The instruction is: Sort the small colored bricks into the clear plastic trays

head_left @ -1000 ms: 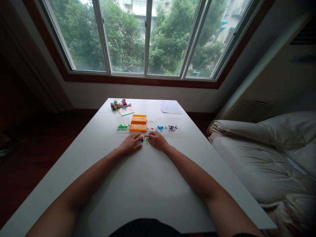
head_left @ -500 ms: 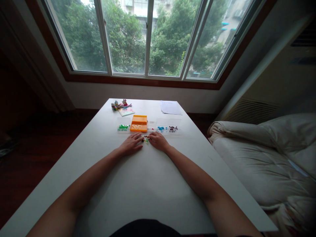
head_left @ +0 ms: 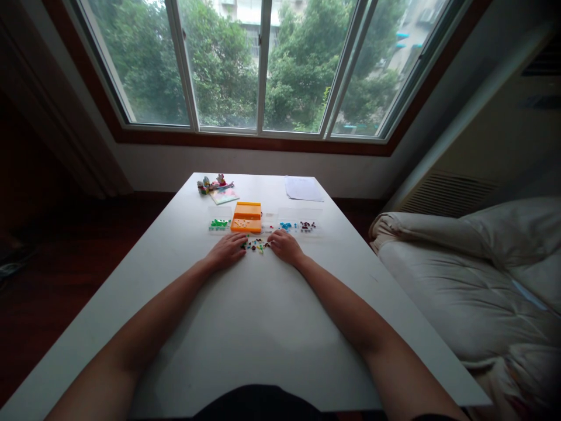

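A small pile of mixed-colour pieces [head_left: 258, 247] lies spread on the white table, too tiny to name. My left hand [head_left: 228, 249] rests flat at the pile's left side, fingers stretched out and touching its edge. At the right side is my right hand [head_left: 284, 246], its fingers loosely extended, fingertips at the pieces. Just beyond stands an orange case [head_left: 248, 210], opened up, with small pale bits in its front half. Green pieces [head_left: 219, 224] sit in a clear box left of it. Blue pieces [head_left: 286, 225] and dark brown pieces [head_left: 307, 226] are in clear compartments to its right.
Small figurines [head_left: 214, 185] and a colourful sheet [head_left: 225, 196] lie at the table's far left. White papers [head_left: 304, 189] are at the far right corner. A beige sofa [head_left: 456, 275] stands along the right side; a window [head_left: 263, 70] is ahead.
Both hands have moved apart, the left one more so. The pile of small pieces between them is now spread wider and more of it shows.
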`<action>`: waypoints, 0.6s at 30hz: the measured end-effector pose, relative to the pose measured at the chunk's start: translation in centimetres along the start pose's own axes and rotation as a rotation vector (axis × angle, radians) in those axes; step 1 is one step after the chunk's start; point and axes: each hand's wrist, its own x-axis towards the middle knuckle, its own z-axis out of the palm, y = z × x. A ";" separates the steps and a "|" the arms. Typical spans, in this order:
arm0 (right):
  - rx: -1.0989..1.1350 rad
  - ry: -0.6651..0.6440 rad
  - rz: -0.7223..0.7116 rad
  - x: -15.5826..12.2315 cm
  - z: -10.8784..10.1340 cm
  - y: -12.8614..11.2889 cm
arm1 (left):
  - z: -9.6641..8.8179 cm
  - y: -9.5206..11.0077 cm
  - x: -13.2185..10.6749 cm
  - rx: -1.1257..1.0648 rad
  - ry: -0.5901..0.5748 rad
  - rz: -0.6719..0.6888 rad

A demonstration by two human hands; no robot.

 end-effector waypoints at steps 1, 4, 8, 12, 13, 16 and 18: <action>0.003 0.001 -0.004 0.0 0.0 0.0 | -0.1 0.1 0.0 -0.009 0.015 0.014; 0.017 -0.018 -0.035 0.0 -0.2 -0.1 | -0.6 0.5 0.0 -0.028 0.058 0.038; -0.002 -0.032 -0.037 0.1 -0.2 -0.2 | -1.0 0.9 0.1 -0.055 0.085 0.041; -0.041 -0.016 -0.002 0.1 -0.1 -0.2 | -0.9 0.8 0.1 -0.073 0.112 0.028; -0.048 -0.011 0.005 0.1 0.0 -0.2 | -0.9 0.8 0.0 -0.076 0.120 0.022; -0.067 0.003 0.038 0.1 0.1 -0.1 | -0.9 0.6 0.0 -0.080 0.143 -0.004; -0.072 0.008 0.055 0.0 0.1 0.0 | -1.0 0.5 -0.1 -0.076 0.148 -0.026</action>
